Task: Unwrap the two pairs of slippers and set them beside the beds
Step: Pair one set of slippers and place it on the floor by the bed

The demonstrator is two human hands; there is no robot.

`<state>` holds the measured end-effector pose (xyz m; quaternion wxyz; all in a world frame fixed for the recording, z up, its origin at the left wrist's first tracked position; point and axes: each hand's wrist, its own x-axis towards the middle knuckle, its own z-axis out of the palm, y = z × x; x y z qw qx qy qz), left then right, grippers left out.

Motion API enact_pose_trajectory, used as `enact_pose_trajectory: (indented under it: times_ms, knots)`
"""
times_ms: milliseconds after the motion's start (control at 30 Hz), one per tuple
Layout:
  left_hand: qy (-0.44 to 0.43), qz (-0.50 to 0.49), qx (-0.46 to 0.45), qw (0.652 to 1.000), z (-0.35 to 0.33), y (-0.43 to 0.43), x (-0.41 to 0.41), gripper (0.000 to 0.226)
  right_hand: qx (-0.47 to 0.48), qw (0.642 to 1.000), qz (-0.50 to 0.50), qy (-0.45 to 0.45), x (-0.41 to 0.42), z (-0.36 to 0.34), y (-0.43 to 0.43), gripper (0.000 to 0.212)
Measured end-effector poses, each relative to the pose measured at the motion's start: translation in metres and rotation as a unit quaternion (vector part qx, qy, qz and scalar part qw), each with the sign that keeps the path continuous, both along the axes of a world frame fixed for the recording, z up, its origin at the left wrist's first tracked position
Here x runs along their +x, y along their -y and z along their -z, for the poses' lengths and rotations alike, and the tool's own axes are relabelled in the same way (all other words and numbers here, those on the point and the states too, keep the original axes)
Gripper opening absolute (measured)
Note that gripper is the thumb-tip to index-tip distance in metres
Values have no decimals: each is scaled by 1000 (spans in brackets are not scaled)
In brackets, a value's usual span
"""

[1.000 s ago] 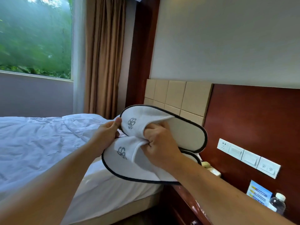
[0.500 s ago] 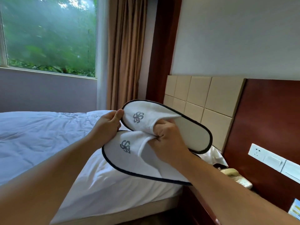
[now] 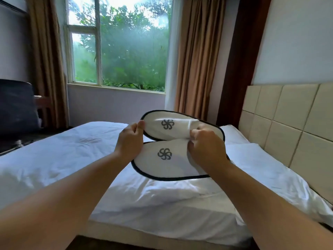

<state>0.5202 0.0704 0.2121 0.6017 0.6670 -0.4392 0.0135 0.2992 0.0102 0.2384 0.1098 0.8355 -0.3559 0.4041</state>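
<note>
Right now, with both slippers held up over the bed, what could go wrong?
1. The left hand pinches only the toe rim of the upper slipper; such a light pinch could let go.
2. The lower slipper seems to hang from the right hand alone; if it slips, it would likely drop onto the white bed below.

Curled left hand (image 3: 128, 139), curled right hand (image 3: 205, 149)

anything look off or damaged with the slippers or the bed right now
Nothing stands out. The two slippers look clean and undamaged, held side by side over the bed, the left hand at their toe ends and the right hand gripping their uppers.
</note>
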Motion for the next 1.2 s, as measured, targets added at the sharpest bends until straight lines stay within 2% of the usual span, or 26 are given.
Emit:
enact_pose_trajectory:
  times_ms: [100, 233, 333, 400, 433, 467, 500, 533, 567, 600, 667, 733, 800, 867, 1000, 1067, 1133, 1200]
  knots:
    - [-39, -36, 10, 999, 11, -18, 1, 54, 121, 983, -93, 104, 7, 6, -1, 19]
    - [-107, -52, 32, 992, 28, -37, -4, 52, 246, 931, -184, 198, 19, 18, -10, 24]
    - [-189, -25, 84, 978, 46, -55, -7, 46, 315, 915, -187, 170, 27, 28, -11, 29]
    - [-253, 24, 180, 950, 54, -73, -2, 33, 329, 918, -180, 129, 33, 34, -14, 26]
    - [-248, 28, 233, 940, 56, -84, 3, 29, 330, 922, -171, 107, 36, 37, -17, 26]
    - [-206, 12, 282, 937, 57, -94, 11, 33, 331, 927, -158, 80, 39, 40, -21, 26]
    - [-121, -20, 317, 940, 59, -104, 21, 53, 330, 931, -151, 46, 42, 42, -26, 27]
    - [-7, -44, 322, 946, 58, -111, 31, 73, 330, 932, -150, 5, 47, 46, -31, 28]
    - [122, -44, 295, 947, 55, -120, 38, 86, 328, 932, -151, -39, 52, 50, -36, 30]
    - [250, -15, 258, 933, 50, -126, 42, 92, 324, 931, -150, -77, 58, 56, -42, 31]
    - [449, 72, 222, 862, 44, -131, 48, 96, 299, 934, -143, -134, 72, 66, -55, 33]
    - [558, 136, 242, 782, 46, -130, 49, 98, 284, 931, -150, -173, 87, 74, -68, 34]
    - [610, 165, 291, 718, 55, -127, 49, 100, 271, 927, -162, -204, 97, 80, -76, 34]
    - [633, 181, 323, 680, 65, -126, 50, 93, 278, 919, -157, -232, 102, 87, -80, 33]
    - [597, 200, 382, 677, 86, -124, 49, 56, 393, 876, -137, -244, 107, 106, -86, 16]
    - [585, 198, 409, 672, 100, -123, 47, 47, 422, 863, -146, -237, 108, 116, -90, 24]
    - [557, 203, 433, 679, 115, -122, 46, 49, 426, 849, -155, -270, 108, 127, -95, 33]
    - [524, 220, 455, 685, 128, -122, 48, 50, 416, 837, -152, -321, 109, 140, -100, 51]
